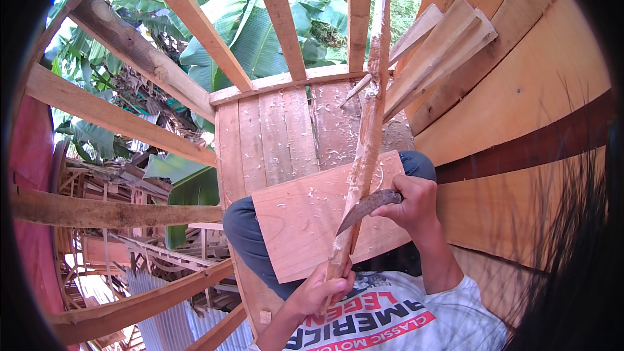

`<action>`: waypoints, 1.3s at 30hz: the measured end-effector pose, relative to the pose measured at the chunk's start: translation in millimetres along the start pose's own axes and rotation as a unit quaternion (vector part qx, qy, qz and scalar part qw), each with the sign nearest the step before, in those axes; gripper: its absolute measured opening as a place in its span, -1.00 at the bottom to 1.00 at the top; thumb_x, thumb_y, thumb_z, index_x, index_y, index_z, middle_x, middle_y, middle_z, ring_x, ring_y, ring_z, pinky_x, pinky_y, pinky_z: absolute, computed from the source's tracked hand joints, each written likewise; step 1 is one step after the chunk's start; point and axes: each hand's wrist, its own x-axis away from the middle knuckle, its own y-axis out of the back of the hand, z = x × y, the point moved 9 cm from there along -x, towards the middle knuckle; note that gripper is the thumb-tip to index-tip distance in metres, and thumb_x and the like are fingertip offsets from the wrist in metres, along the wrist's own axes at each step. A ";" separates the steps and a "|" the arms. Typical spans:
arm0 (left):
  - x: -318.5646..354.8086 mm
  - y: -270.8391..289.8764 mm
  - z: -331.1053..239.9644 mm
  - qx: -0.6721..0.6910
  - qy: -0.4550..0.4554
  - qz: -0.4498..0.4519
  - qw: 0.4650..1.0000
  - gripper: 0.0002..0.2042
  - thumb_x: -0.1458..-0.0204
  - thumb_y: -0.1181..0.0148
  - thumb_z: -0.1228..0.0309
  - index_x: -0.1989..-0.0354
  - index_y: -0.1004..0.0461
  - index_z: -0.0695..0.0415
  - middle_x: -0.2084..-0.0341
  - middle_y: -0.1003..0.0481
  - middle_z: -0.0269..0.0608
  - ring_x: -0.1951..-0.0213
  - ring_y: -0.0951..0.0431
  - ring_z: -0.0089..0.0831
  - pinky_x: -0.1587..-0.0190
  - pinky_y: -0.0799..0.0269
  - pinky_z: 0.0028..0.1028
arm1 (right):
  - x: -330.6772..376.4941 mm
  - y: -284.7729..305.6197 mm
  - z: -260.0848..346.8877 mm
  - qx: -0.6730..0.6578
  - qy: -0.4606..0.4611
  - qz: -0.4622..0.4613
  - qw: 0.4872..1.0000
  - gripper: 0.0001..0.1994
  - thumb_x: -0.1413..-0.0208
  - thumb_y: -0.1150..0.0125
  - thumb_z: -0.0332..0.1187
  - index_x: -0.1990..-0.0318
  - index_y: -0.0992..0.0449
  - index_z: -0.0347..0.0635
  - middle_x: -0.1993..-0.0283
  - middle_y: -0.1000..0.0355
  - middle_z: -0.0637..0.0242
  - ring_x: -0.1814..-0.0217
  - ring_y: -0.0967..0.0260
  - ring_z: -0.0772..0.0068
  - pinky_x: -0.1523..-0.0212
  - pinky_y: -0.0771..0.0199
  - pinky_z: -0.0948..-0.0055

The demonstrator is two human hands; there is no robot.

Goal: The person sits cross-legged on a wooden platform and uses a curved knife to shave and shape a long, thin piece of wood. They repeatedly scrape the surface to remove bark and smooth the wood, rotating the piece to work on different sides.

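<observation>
A long, rough wooden stick (368,136), partly stripped to pale wood, slants up and away from my body. Its near end is wrapped by the fingers of my left hand (323,288). My right hand (416,203) is closed around a knife, whose handle is hidden in the fist. The dark curved blade (365,209) lies across the stick, its tip pointing down and left. Beneath the stick, a flat wooden board (296,221) rests over my legs, with a few shavings on it.
Plank flooring (273,136) strewn with pale shavings stretches ahead. Several wooden strips (445,49) lean at the far right against a plank wall (513,84). Wooden railing slats (123,117) stand along the left and far sides, with banana leaves (244,32) beyond. A small wood block (265,316) lies near my left forearm.
</observation>
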 end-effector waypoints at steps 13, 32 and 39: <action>7.8 4.8 19.5 0.197 0.019 0.042 0.979 -0.55 0.00 -0.22 0.06 0.24 -0.12 0.09 0.57 -0.16 -0.40 0.60 -0.18 -0.68 0.57 -0.15 -0.69 | 1.9 -2.8 14.8 -0.070 -0.006 0.102 0.992 -0.34 0.11 -0.26 0.32 0.62 -0.42 -0.23 0.68 -0.28 0.17 0.59 -0.38 0.06 0.57 -0.32 0.24; -6.1 -3.5 20.5 0.162 0.046 0.068 0.983 -0.61 -0.07 -0.15 0.12 0.23 -0.12 0.11 0.58 -0.21 -0.34 0.64 -0.19 -0.66 0.59 -0.12 -0.66 | 6.0 -16.4 11.7 -0.012 0.013 0.103 0.995 -0.27 0.26 -0.24 0.44 0.69 -0.34 -0.17 0.73 -0.23 0.22 0.66 -0.36 0.14 0.61 -0.32 0.27; -11.2 3.1 8.8 0.177 0.009 0.065 0.982 -0.63 -0.06 -0.13 0.15 0.25 -0.12 0.11 0.57 -0.21 -0.34 0.63 -0.20 -0.67 0.58 -0.13 -0.67 | -3.2 -17.2 -32.8 0.018 -0.054 0.005 0.998 -0.19 0.14 -0.09 0.50 0.72 -0.17 -0.21 0.78 -0.08 0.25 0.74 -0.18 0.27 0.67 -0.10 0.36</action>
